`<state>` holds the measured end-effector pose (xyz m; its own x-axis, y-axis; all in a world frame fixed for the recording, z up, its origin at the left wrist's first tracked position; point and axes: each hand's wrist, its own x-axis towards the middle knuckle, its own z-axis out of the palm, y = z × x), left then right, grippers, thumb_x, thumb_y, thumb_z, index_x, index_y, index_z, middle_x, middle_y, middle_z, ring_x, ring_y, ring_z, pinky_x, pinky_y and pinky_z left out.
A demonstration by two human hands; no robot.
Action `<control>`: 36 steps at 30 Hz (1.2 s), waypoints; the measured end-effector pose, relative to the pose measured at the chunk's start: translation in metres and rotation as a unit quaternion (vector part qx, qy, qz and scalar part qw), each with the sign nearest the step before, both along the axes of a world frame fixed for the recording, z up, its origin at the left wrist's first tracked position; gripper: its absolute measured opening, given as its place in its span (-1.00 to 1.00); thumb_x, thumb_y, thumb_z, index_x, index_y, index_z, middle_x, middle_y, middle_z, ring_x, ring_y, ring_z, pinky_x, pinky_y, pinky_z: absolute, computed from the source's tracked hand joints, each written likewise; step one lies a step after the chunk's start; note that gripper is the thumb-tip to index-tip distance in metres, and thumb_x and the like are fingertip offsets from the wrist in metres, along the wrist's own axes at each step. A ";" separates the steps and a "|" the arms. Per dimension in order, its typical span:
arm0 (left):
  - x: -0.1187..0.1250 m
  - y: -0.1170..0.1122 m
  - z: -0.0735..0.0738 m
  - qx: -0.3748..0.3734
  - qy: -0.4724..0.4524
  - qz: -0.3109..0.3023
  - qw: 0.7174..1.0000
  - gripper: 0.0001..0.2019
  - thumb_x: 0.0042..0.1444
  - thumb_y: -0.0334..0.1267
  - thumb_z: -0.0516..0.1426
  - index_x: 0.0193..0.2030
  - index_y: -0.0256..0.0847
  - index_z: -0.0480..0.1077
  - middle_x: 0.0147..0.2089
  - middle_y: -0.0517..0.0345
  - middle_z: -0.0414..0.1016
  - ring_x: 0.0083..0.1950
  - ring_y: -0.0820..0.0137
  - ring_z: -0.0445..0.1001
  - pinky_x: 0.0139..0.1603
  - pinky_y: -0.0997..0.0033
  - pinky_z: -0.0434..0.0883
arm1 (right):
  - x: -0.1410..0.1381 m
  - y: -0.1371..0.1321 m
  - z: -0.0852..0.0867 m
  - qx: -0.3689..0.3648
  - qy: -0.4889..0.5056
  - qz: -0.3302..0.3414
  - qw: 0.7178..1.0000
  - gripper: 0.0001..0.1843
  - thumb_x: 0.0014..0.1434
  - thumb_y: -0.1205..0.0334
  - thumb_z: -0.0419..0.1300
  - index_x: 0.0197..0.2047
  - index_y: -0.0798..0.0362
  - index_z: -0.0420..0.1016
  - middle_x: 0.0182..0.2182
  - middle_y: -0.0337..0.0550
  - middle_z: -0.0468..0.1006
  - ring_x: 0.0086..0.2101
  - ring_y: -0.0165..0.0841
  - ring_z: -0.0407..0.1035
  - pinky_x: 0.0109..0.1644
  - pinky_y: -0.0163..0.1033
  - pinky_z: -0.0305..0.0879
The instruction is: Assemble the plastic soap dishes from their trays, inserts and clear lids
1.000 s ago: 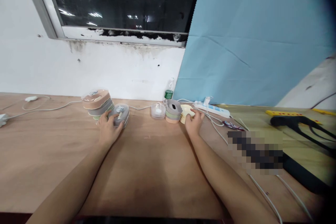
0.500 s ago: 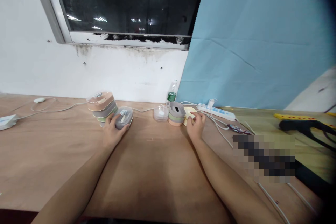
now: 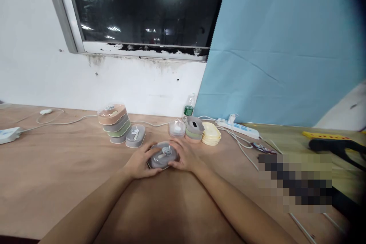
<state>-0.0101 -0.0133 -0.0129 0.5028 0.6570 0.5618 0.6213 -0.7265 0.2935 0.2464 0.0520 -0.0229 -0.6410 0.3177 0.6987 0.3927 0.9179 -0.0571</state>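
Note:
A grey oval box with a clear lid and a round label sits at the middle of the table. My left hand curls round its left side, the thumb along the near edge. From the other side my right hand grips it, fingers on the right end. Behind my left hand stands a similar grey box, right beside a stack of pink, grey and green boxes. Farther back, a shorter stack of grey, green and pink open shells stands next to a pile of pale yellow pieces.
A clear plastic container and a bottle with a green label stand near the wall. White cables and a power strip lie back right; another white block is far left. A pixelated patch covers something at right.
My left hand has brought a grey box from beside the tall stack to the middle. My right hand has left the yellow pieces and now grips that box too. The view has tilted slightly.

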 end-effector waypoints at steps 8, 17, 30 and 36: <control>-0.002 0.001 0.000 -0.043 -0.023 0.016 0.999 -0.31 0.03 -0.03 0.20 0.27 -0.15 0.11 0.27 -0.15 0.15 0.25 0.10 0.25 0.21 0.09 0.31 | 0.004 0.001 0.008 -0.183 -0.092 0.004 0.979 -0.14 0.08 -0.26 0.17 0.32 0.02 0.14 0.19 0.09 0.32 0.13 -0.07 0.25 0.20 0.05 0.16; -0.004 0.001 0.000 -0.045 -0.101 0.052 0.993 -0.23 0.07 -0.06 0.18 0.34 -0.24 -0.05 0.31 -0.22 0.10 0.33 0.05 0.12 0.29 -0.01 0.18 | -0.005 0.006 -0.015 -0.352 0.120 -0.007 0.928 -0.33 0.17 -0.26 0.06 0.18 0.01 0.36 0.00 0.00 0.53 -0.14 -0.17 0.46 -0.13 -0.12 0.37; -0.008 0.003 0.002 -0.030 -0.076 0.054 0.995 -0.34 0.05 -0.07 0.21 0.25 -0.21 0.12 0.27 -0.21 0.15 0.29 0.07 0.20 0.26 0.02 0.25 | -0.040 0.026 -0.003 -0.582 0.497 -0.019 0.644 -0.55 0.07 -0.15 0.20 -0.15 0.05 0.42 -0.33 -0.15 0.62 -0.65 -0.48 0.35 -0.61 -0.36 0.21; -0.008 0.002 0.003 -0.040 -0.064 0.050 0.996 -0.37 0.05 -0.03 0.20 0.23 -0.20 0.17 0.24 -0.18 0.21 0.25 0.07 0.25 0.23 0.02 0.28 | -0.041 0.027 -0.007 -0.576 0.531 -0.022 0.621 -0.59 0.01 -0.12 0.27 -0.24 0.00 0.32 -0.45 -0.28 0.57 -0.66 -0.50 0.34 -0.65 -0.43 0.15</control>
<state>-0.0180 -0.0109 -0.0096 0.3605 0.7448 0.5615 0.6430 -0.6345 0.4288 0.2058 0.0793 -0.0301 0.0145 0.9998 0.0116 -0.4046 0.0164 -0.9144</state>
